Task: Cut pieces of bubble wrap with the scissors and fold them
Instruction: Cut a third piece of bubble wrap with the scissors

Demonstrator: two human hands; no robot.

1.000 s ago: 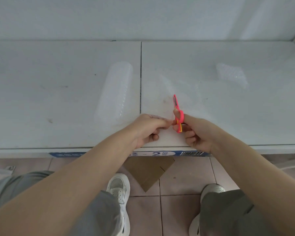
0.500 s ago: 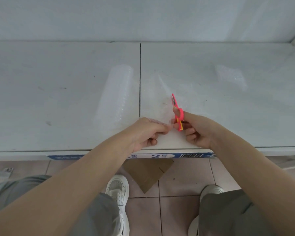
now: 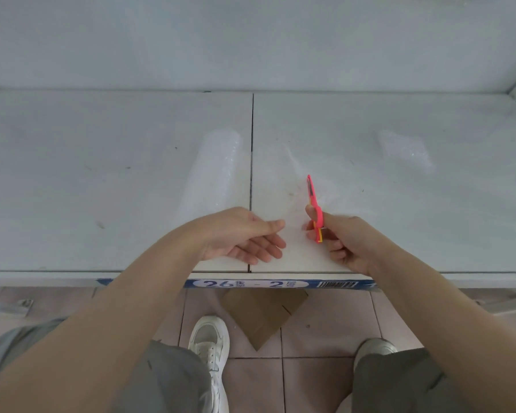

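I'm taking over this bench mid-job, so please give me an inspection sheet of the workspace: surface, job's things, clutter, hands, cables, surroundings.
Surface: white tabletop, two panels with a seam, faint scuffs.
Job's things: bubble wrap roll left of centre, clear sheet running right from it; small bubble wrap piece far right; pink scissors, blades pointing away.
Clutter: nothing seen.
Hands: left hand open over the near edge; right hand grips the scissors.
Cables: nothing seen.
Surroundings: blue label strip on the front edge; cardboard piece on the tiled floor.
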